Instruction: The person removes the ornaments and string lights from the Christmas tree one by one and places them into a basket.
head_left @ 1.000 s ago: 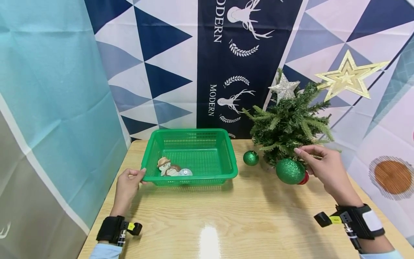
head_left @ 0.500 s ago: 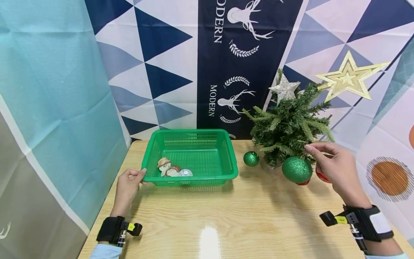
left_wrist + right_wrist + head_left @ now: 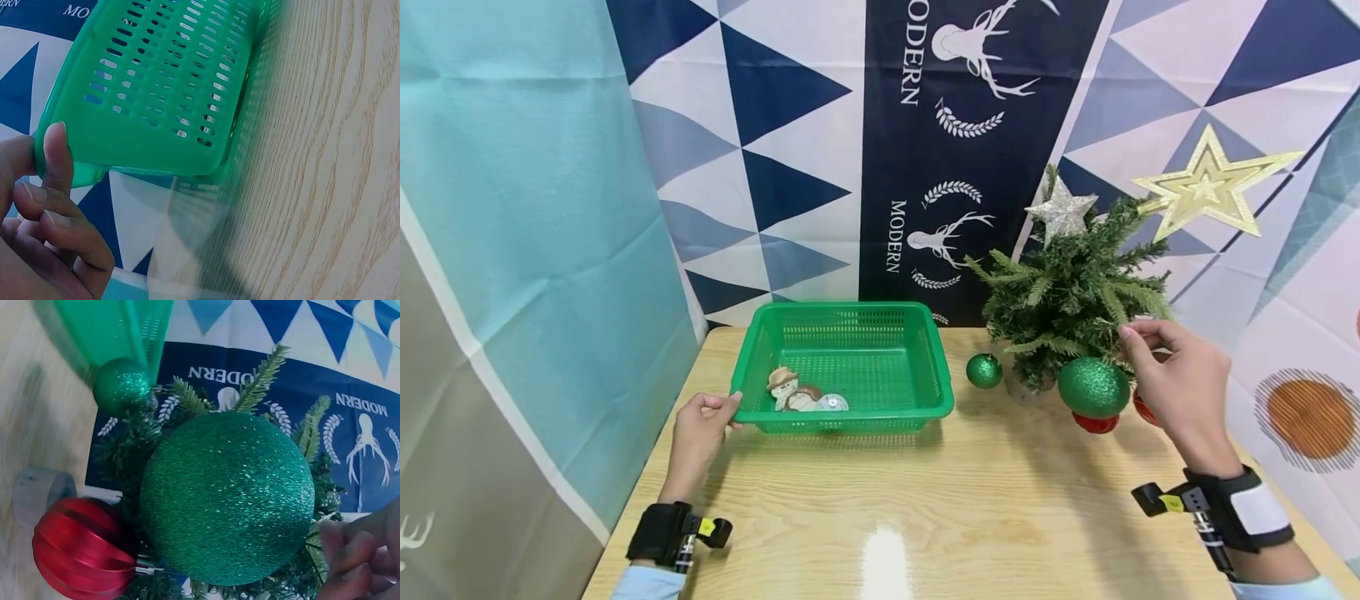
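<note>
The large green ball [image 3: 1093,387] hung at the near right side of the small tree [image 3: 1060,292]. Above it the right hand [image 3: 1183,379] pinched with thumb and finger, seemingly on its thread. Left of the tree, the left hand [image 3: 696,429] pinched the corner rim of the green basket [image 3: 887,413]. The ball looked light and hard, with rough glitter; probably its shell could crack, so the top loop was the better hold. The thread was too thin to make out, and a red ball [image 3: 1096,425] was partly covered.
</note>
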### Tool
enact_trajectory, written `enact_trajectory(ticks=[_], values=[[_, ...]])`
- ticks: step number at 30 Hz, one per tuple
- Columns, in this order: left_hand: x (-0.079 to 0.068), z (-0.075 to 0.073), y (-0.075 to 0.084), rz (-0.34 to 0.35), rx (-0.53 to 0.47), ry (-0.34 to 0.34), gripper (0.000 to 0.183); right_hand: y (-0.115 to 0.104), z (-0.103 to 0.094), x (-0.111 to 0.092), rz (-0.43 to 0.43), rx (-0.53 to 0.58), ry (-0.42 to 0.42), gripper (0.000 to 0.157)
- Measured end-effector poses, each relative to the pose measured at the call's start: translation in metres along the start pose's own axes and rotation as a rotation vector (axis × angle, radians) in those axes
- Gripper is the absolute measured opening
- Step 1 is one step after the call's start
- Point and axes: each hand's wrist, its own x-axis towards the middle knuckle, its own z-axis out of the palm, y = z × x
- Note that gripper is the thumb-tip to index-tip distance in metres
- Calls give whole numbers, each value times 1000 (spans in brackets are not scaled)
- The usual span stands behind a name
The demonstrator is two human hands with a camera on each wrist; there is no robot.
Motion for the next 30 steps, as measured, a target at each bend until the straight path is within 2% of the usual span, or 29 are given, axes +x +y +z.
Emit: enact_trajectory(ticks=[4, 7, 10, 13, 16, 18, 21, 23, 30], values=[[0, 1, 0, 7, -3, -1, 38, -2, 3, -1, -70, -21, 66, 19], [0, 1, 1, 8, -1, 4, 38, -4, 6, 0, -78, -18, 48, 20], [0, 1, 1, -1, 2, 7, 38, -6, 6, -1, -20, 25, -30, 25], [1, 1, 0, -8, 2, 6, 38, -7, 5, -2, 92, 107, -113, 33], [0, 0, 0, -7, 3, 8, 38, -8, 7, -4, 150, 195, -139, 36], [0, 0, 1, -4, 3, 9, 39, -8, 10, -6, 100, 177, -114, 32], [0, 0, 1, -4, 4, 8, 40, -6, 15, -8, -38, 75, -42, 22], [-1, 0, 1, -3, 3, 4, 41, -6, 16, -8, -85, 25, 1, 18], [-1, 1, 1, 2, -2, 7, 38, -10, 14, -1, -27, 78, 75, 22]])
